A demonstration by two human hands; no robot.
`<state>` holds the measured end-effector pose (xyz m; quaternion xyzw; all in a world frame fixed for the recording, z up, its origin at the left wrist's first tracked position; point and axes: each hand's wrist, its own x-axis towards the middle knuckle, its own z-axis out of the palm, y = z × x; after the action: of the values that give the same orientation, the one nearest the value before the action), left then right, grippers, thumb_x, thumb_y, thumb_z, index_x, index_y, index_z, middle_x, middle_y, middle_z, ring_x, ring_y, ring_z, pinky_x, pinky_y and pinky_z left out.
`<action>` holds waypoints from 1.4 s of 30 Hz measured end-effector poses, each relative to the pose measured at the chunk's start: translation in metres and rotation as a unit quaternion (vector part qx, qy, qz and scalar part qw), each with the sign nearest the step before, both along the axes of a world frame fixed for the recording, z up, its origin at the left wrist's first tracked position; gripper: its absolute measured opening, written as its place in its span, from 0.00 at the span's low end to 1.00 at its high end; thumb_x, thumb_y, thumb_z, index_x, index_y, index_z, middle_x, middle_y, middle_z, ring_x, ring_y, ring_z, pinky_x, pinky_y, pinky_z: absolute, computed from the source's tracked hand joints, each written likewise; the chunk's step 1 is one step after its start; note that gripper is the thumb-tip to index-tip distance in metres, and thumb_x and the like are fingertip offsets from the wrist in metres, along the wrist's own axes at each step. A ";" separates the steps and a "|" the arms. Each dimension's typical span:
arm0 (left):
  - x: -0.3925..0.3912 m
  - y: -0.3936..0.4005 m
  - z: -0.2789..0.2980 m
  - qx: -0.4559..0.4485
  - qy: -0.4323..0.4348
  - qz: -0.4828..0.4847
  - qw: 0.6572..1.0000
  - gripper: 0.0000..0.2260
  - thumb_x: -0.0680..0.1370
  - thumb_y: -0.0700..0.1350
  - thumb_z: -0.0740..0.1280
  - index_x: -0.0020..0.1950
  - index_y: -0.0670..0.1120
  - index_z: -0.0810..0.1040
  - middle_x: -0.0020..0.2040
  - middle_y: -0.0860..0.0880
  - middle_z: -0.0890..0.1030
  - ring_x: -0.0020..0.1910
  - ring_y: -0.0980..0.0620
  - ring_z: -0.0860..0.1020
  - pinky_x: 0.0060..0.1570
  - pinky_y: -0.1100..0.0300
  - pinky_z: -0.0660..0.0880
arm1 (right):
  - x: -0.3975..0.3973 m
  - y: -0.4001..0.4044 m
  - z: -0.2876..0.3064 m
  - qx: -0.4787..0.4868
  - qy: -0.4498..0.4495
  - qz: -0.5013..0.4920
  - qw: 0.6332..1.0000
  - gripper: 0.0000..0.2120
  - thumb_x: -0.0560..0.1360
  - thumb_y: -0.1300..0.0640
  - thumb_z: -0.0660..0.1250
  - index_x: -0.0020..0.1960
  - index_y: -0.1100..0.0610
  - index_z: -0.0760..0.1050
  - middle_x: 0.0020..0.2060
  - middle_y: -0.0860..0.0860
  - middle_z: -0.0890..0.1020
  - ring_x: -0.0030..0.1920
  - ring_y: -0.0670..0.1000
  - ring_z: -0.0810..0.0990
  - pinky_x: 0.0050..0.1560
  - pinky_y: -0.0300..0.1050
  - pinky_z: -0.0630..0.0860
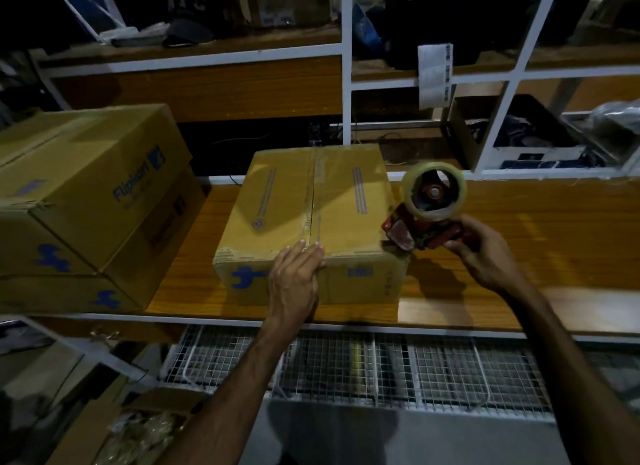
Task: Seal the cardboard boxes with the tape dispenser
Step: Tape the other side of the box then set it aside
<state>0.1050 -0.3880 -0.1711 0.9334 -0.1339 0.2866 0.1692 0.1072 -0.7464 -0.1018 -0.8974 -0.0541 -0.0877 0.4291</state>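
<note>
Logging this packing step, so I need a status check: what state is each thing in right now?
Centre box: flaps closed, clear tape along the top seam.
Tape dispenser: held off the table at the box's right edge, roll loaded.
Left hand: flat on the box's near edge, fingers straight.
Right hand: grips the dispenser.
Stacked boxes: closed, at left.

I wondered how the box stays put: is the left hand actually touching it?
Touching. The head view shows the left hand lying flat over the near top edge of the middle cardboard box, straight fingers on its taped seam.
</note>
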 end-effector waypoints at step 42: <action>0.004 -0.130 0.003 0.019 -0.026 -0.109 0.994 0.21 0.76 0.33 0.67 0.68 0.45 0.82 0.66 0.46 0.83 0.68 0.45 0.79 0.70 0.44 0.74 | -0.021 -0.043 -0.072 0.139 -0.011 -0.037 0.990 0.19 0.81 0.64 0.71 0.71 0.60 0.76 0.65 0.54 0.82 0.67 0.54 0.79 0.69 0.58 0.77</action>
<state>0.1088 -0.5185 -0.1679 0.9087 -0.2446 0.2878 0.1777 0.0866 -0.7899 -0.1735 -0.8294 -0.0127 -0.1196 0.5456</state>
